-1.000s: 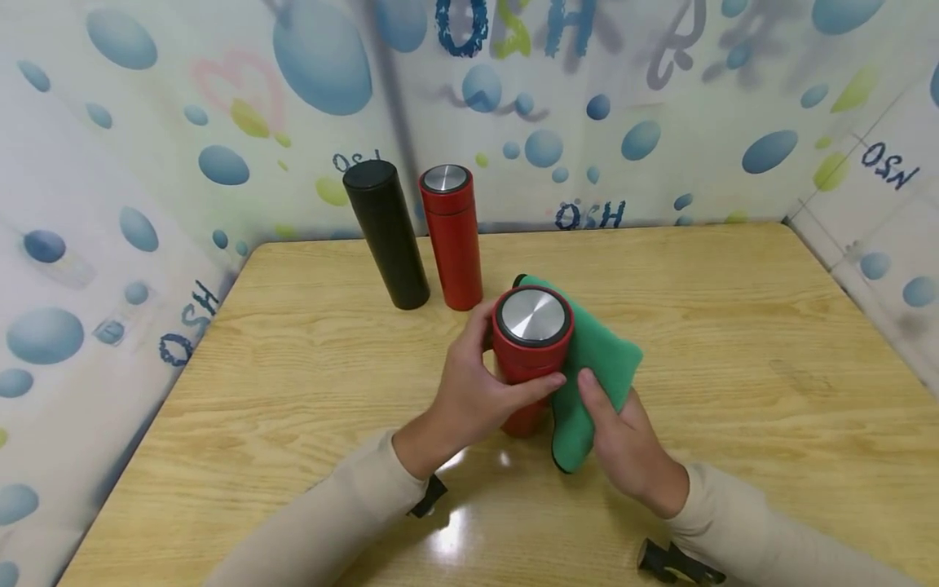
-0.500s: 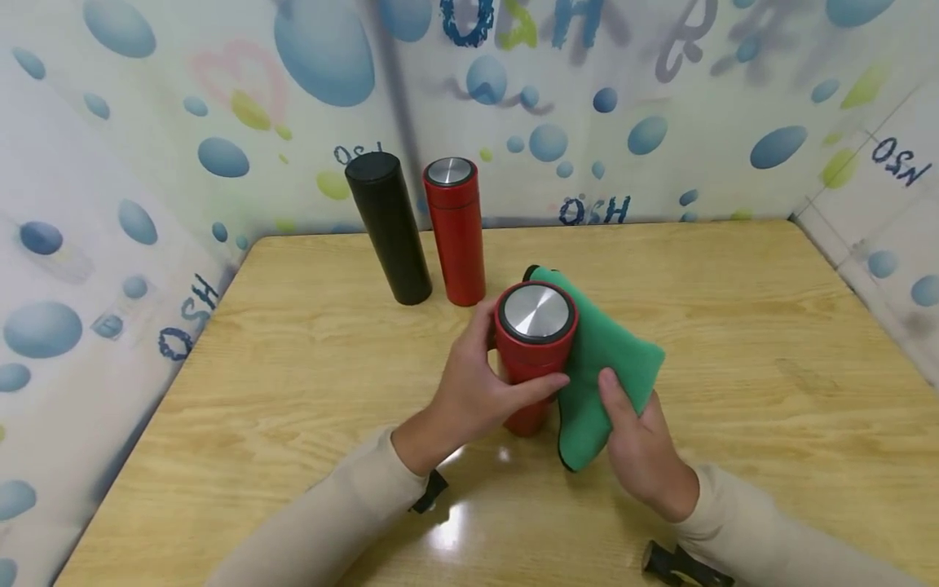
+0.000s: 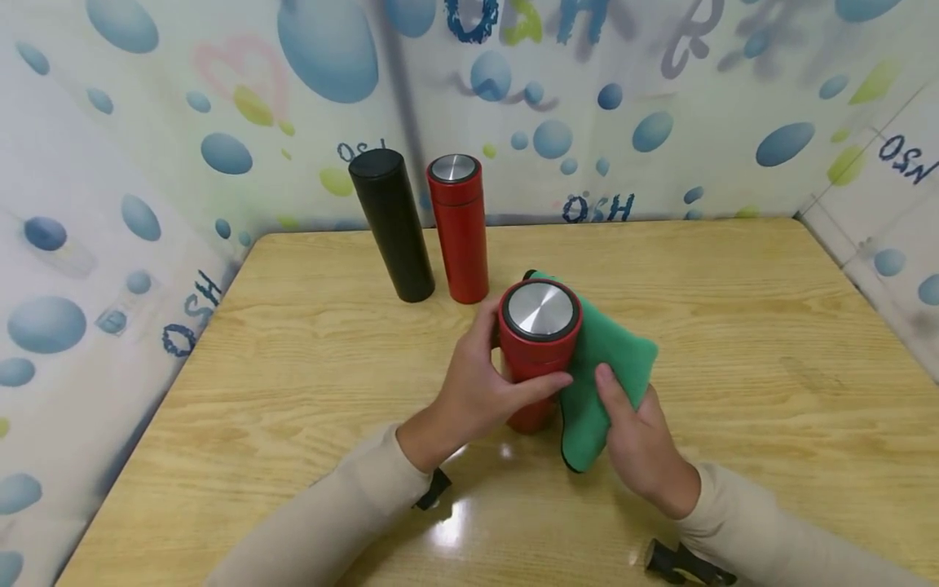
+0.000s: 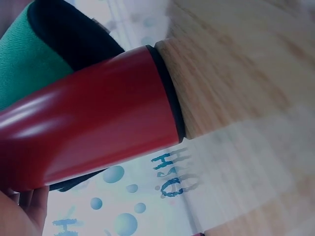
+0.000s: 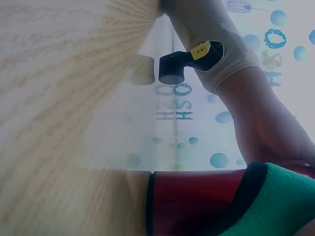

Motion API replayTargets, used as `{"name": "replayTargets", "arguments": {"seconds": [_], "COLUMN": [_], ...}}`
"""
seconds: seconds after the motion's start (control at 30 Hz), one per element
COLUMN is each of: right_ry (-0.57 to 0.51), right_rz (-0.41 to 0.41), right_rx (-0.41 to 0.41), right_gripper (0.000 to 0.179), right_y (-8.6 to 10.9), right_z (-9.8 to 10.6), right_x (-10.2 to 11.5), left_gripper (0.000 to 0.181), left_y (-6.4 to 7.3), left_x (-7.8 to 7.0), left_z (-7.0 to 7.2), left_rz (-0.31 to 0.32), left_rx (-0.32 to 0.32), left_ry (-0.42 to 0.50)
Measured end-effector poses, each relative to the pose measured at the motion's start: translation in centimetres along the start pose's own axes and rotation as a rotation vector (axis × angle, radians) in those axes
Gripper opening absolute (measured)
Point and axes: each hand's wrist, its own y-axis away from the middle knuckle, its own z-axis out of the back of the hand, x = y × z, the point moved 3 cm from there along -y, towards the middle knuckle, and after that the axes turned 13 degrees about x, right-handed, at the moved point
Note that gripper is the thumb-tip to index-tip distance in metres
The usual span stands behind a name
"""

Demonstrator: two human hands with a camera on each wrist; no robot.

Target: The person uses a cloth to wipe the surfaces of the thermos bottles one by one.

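Observation:
A red thermos bottle (image 3: 537, 352) with a shiny metal lid top stands upright on the table. My left hand (image 3: 469, 387) grips its upper body from the left, thumb across the near side. In my right hand (image 3: 640, 447) is a green cloth (image 3: 612, 338) with black edging, pinched with the thumb on top and laid against the bottle's right side. The left wrist view shows the red bottle (image 4: 98, 118) with its black base ring, and the cloth (image 4: 29, 64) behind it. Seen from the right wrist, the cloth (image 5: 278, 201) covers part of the bottle (image 5: 192, 196). My right fingers behind the cloth are hidden.
Farther back, left of the held bottle, stand a black thermos bottle (image 3: 392, 224) and a second red thermos bottle (image 3: 460, 232), side by side. The wooden table (image 3: 293, 359) ends at a patterned wall covering (image 3: 587, 106). Black camera mounts (image 3: 685, 562) hang under both wrists.
My right hand and the cloth moved a little right, then slightly back toward the bottle. My left hand keeps its grip, and the bottle stays standing. The head view shifted slightly.

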Motion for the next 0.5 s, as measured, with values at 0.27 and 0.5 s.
{"name": "replayTargets", "arguments": {"seconds": [0.27, 0.5], "right_ry": [-0.009, -0.005], "right_rz": [0.102, 0.011], "right_rx": [-0.031, 0.018], "right_gripper": [0.037, 0.039], "right_y": [0.15, -0.12], "right_z": [0.12, -0.04], "right_x": [0.59, 0.15], "left_gripper": [0.086, 0.086], "left_y": [-0.21, -0.15], "left_x": [-0.13, -0.06], "left_z": [0.08, 0.09], "left_rz": [0.007, 0.005], "left_rx": [0.021, 0.016], "left_ry": [0.032, 0.029]}}
